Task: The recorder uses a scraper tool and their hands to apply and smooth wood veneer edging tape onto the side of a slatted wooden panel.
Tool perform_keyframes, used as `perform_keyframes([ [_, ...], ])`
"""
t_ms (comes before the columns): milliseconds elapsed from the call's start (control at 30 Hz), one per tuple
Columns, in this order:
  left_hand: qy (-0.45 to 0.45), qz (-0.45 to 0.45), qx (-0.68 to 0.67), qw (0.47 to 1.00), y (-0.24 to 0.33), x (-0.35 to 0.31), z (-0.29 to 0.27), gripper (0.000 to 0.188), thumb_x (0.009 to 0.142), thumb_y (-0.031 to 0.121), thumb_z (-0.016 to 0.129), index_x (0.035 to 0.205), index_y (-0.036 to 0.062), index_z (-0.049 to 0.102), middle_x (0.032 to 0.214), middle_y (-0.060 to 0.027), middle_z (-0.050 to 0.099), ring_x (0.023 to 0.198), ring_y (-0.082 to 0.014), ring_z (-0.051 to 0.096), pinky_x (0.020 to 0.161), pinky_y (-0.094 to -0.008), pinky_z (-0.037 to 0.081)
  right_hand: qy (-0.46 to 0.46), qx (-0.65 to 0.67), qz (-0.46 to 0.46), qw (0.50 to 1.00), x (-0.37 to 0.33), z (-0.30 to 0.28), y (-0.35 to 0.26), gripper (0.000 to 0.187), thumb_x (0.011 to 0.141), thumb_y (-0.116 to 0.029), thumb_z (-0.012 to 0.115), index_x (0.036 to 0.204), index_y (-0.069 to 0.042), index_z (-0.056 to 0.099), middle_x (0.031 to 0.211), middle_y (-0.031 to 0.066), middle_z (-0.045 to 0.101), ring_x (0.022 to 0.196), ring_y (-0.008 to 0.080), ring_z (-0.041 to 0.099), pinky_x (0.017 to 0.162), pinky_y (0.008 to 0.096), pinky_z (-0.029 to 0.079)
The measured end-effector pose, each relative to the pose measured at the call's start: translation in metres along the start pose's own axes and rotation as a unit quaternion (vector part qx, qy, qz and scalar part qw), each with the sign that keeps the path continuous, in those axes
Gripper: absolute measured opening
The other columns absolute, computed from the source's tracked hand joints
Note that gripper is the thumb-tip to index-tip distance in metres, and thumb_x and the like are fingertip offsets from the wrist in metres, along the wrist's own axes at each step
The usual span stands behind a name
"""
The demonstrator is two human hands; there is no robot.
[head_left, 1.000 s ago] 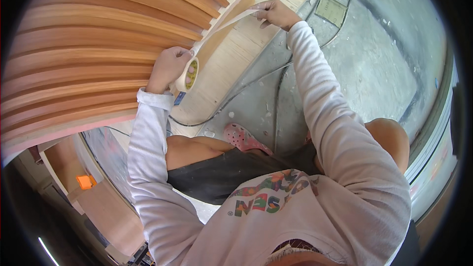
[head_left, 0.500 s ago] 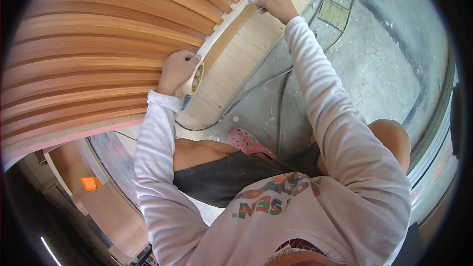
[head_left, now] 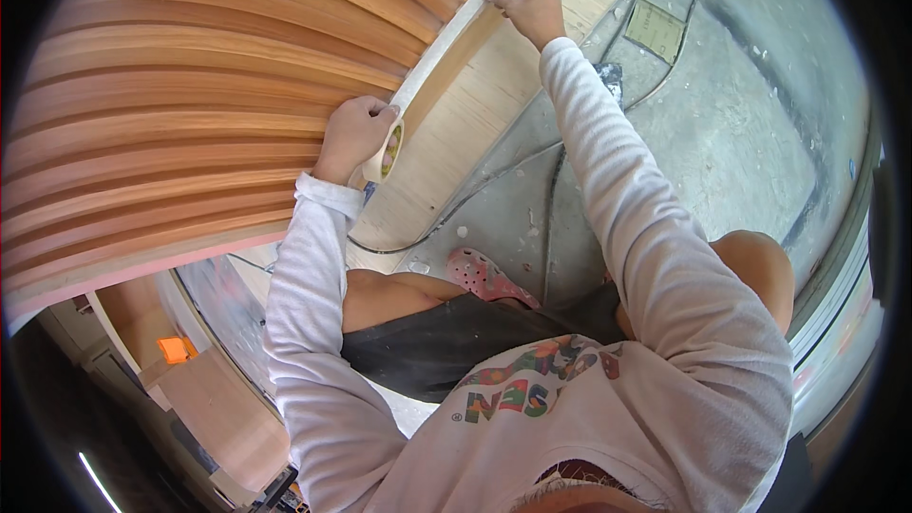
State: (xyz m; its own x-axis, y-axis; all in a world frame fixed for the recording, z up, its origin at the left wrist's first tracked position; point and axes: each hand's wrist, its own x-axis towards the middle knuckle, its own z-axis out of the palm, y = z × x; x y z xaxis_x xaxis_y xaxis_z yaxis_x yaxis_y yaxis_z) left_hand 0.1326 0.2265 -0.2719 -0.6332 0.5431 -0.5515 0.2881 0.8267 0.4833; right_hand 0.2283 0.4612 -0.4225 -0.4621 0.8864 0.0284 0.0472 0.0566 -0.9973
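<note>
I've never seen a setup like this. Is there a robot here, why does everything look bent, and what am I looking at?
There's no robot, just a person's two bare hands. A wide fisheye camera worn on the head looks down, and its lens bends straight edges. The left hand holds a roll of pale tape. The right hand pinches the far part of the strip, which runs along the edge of a slatted wooden panel. Beside that is a pale board. On the grey floor you can see a dark cable, a greenish rectangular sheet and the person's pink shoe.
</note>
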Motion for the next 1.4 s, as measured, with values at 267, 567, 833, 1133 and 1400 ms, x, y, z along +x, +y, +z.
perform_keyframes([
  [267, -0.018, -0.012, 0.029, 0.999, -0.006, 0.001, -0.004, 0.024, 0.085, 0.019, 0.055, 0.088, -0.0047, 0.062, 0.060, -0.0104, 0.061, 0.042, -0.0171, 0.057, 0.041, -0.0289, 0.046, -0.014, -0.008, -0.002, 1.000, -0.001, 0.001, 0.004, 0.029, 0.067, -0.026, 0.077, 0.084, -0.005, 0.069, 0.077, 0.0077, 0.067, 0.070, 0.0163, 0.062, 0.069, 0.0277, 0.049],
  [567, -0.004, 0.003, 0.034, 0.999, -0.011, 0.000, -0.004, 0.025, 0.085, 0.019, 0.056, 0.087, -0.0046, 0.063, 0.062, -0.0120, 0.063, 0.043, -0.0178, 0.058, 0.043, -0.0296, 0.046, 0.022, 0.003, -0.020, 1.000, -0.007, 0.009, 0.007, 0.024, 0.069, -0.024, 0.076, 0.082, -0.006, 0.069, 0.074, 0.0057, 0.066, 0.068, 0.0142, 0.061, 0.067, 0.0261, 0.049],
  [833, -0.007, -0.001, 0.042, 0.999, -0.010, -0.001, -0.004, 0.025, 0.084, 0.019, 0.056, 0.087, -0.0046, 0.063, 0.063, -0.0126, 0.063, 0.043, -0.0183, 0.058, 0.043, -0.0293, 0.046, 0.057, 0.047, -0.033, 0.997, -0.013, 0.016, 0.006, 0.024, 0.070, -0.025, 0.076, 0.083, -0.005, 0.069, 0.071, 0.0044, 0.064, 0.063, 0.0119, 0.057, 0.064, 0.0253, 0.048],
  [1133, 0.013, 0.010, 0.047, 0.999, -0.010, -0.004, -0.004, 0.025, 0.084, 0.019, 0.056, 0.086, -0.0048, 0.062, 0.064, -0.0136, 0.064, 0.046, -0.0183, 0.060, 0.045, -0.0297, 0.047, 0.053, 0.134, -0.006, 0.989, -0.014, 0.019, 0.006, 0.022, 0.071, -0.021, 0.077, 0.081, -0.004, 0.068, 0.070, 0.0017, 0.063, 0.062, 0.0077, 0.055, 0.058, 0.0225, 0.046],
  [1400, 0.035, 0.098, 0.128, 0.986, -0.026, 0.002, -0.008, 0.026, 0.084, 0.020, 0.058, 0.087, -0.0056, 0.062, 0.059, -0.0106, 0.061, 0.041, -0.0176, 0.056, 0.040, -0.0296, 0.043, 0.032, 0.079, -0.018, 0.996, -0.010, 0.016, 0.009, 0.023, 0.071, -0.021, 0.077, 0.082, -0.004, 0.067, 0.072, 0.0013, 0.063, 0.063, 0.0077, 0.055, 0.059, 0.0221, 0.047],
])
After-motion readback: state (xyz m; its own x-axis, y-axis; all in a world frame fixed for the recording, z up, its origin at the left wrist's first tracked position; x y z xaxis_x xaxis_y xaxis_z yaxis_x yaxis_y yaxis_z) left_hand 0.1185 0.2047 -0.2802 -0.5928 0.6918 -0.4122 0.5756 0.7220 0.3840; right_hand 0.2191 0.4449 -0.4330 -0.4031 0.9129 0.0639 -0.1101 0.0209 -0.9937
